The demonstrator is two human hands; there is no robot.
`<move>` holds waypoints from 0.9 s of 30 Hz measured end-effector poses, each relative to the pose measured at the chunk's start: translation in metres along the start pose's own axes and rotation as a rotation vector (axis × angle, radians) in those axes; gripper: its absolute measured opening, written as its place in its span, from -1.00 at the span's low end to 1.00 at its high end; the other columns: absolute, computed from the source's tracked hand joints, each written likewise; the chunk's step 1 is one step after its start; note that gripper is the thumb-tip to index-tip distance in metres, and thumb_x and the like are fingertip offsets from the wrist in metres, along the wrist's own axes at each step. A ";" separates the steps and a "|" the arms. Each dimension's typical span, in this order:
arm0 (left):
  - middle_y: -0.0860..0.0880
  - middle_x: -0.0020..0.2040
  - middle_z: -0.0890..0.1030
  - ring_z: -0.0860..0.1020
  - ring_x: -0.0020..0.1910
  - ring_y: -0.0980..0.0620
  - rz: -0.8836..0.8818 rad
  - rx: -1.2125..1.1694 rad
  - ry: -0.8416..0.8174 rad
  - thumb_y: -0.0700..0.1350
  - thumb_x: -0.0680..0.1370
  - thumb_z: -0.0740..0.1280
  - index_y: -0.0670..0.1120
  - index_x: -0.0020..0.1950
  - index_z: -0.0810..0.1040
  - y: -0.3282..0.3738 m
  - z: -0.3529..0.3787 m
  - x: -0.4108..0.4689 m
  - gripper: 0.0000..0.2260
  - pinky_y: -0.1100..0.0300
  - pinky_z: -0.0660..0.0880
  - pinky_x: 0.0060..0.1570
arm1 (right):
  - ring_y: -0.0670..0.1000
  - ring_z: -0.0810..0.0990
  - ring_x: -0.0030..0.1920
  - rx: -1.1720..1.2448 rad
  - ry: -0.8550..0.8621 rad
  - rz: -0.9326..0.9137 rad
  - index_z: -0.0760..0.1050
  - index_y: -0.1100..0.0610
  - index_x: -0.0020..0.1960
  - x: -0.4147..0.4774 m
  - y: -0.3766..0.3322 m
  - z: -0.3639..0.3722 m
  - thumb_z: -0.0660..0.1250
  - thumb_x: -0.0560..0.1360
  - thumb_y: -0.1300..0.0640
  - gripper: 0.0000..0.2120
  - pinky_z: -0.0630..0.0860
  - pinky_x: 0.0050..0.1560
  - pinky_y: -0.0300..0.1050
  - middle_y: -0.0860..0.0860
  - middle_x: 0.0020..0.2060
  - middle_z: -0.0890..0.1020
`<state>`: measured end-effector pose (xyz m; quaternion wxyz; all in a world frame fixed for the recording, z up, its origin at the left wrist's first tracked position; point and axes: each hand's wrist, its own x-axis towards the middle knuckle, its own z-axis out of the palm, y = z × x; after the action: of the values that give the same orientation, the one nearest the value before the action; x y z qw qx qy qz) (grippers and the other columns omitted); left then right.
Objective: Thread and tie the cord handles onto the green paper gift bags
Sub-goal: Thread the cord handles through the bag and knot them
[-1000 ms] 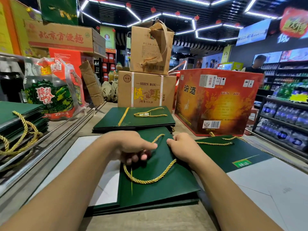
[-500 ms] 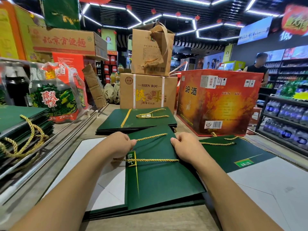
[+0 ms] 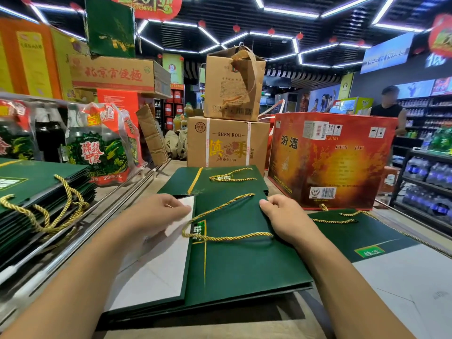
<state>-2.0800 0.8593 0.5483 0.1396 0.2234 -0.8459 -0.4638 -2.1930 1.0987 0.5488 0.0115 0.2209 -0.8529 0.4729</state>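
Green paper gift bag [image 3: 239, 260] lies flat on top of a low stack of like bags at the centre of the counter [image 3: 232, 326], handle end away from the person. A gold cord handle [image 3: 227, 238] loops across its upper part. One run lies over a small green label [image 3: 199, 228] whose white characters are too blurred to read. Left hand [image 3: 159, 214] pinches the bag's upper left edge, where a white inner panel shows. Right hand [image 3: 286, 216] grips the upper right edge with fingers curled over it, and the cord's end runs under it. Beyond lies a second stack of green bags [image 3: 176, 182] with its own gold cord on top. Behind that stands a brown carton [image 3: 227, 145] printed "SHEN ROU". To its right is a red carton [image 3: 330, 157] marked "汾酒" and "FJ0191". At far left sits a further bag stack [image 3: 36, 182], cords hanging over its near edge.
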 end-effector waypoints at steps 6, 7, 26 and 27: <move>-0.20 0.40 0.42 0.38 0.35 -0.28 -0.185 0.577 0.435 0.50 0.45 0.19 -0.10 0.49 0.36 -0.017 -0.028 0.001 -0.16 -0.14 0.40 0.31 | 0.00 0.62 -0.20 0.086 0.130 -0.191 0.56 0.39 0.00 0.003 -0.002 -0.004 0.25 0.68 0.12 -0.69 0.37 -0.36 -0.30 0.25 -0.10 0.67; -0.23 0.43 0.36 0.32 0.39 -0.31 -0.223 0.540 0.460 0.47 0.48 0.20 -0.14 0.52 0.30 -0.018 -0.032 -0.002 -0.16 -0.16 0.34 0.32 | -0.13 0.62 -0.27 0.117 0.147 -0.202 0.57 0.31 -0.02 0.003 -0.004 -0.004 0.26 0.68 0.12 -0.74 0.38 -0.38 -0.37 0.15 -0.17 0.69; 0.10 -0.20 0.59 0.51 -0.25 0.14 0.269 -0.031 0.579 0.01 0.51 0.50 -0.02 -0.03 0.58 0.004 -0.085 -0.071 -0.83 0.17 0.37 -0.31 | -0.05 0.65 -0.14 0.333 0.295 -0.279 0.67 0.02 0.07 -0.023 -0.015 -0.059 0.45 0.57 -0.02 -0.85 0.57 -0.16 -0.14 -0.09 -0.24 0.69; 0.09 -0.22 0.60 0.51 -0.28 0.11 0.278 0.005 0.570 0.01 0.54 0.47 -0.01 -0.06 0.59 0.004 -0.090 -0.073 -0.87 0.16 0.36 -0.32 | -0.09 0.63 -0.19 0.337 0.271 -0.290 0.66 0.02 0.06 -0.027 -0.019 -0.063 0.44 0.57 -0.02 -0.86 0.53 -0.20 -0.20 -0.12 -0.27 0.68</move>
<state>-1.9784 0.8328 0.5973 0.4324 0.2269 -0.7964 -0.3570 -2.1733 1.1513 0.5927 0.1565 0.2742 -0.7122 0.6270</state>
